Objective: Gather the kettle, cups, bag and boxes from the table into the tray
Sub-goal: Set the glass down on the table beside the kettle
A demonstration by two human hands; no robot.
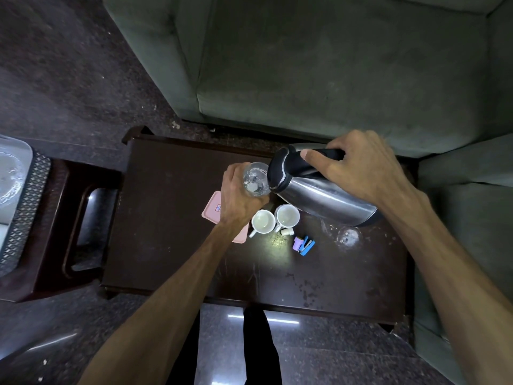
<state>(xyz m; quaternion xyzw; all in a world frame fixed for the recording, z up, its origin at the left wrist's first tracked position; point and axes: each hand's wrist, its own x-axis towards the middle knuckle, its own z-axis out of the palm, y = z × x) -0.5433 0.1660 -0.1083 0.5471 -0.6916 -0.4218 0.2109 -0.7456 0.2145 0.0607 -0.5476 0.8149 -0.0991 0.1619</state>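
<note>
My right hand (363, 168) grips the black handle of a steel kettle (319, 193), which is tilted with its black lid end toward a clear glass (254, 179). My left hand (239, 200) holds that glass above the dark wooden table (172, 218). Two white cups (263, 221) (287, 215) stand side by side just below the glass. A pink flat box (212, 208) lies under my left wrist, partly hidden. A small white piece (286, 232), a purple item (297, 243) and a blue item (307, 245) lie near the cups.
A second clear glass (348, 237) stands right of the small items. A dark tray with a handle (91, 226) sits at the table's left end. A patterned mat with a clear lid (16, 190) is at far left. A green sofa (305, 65) lies beyond the table.
</note>
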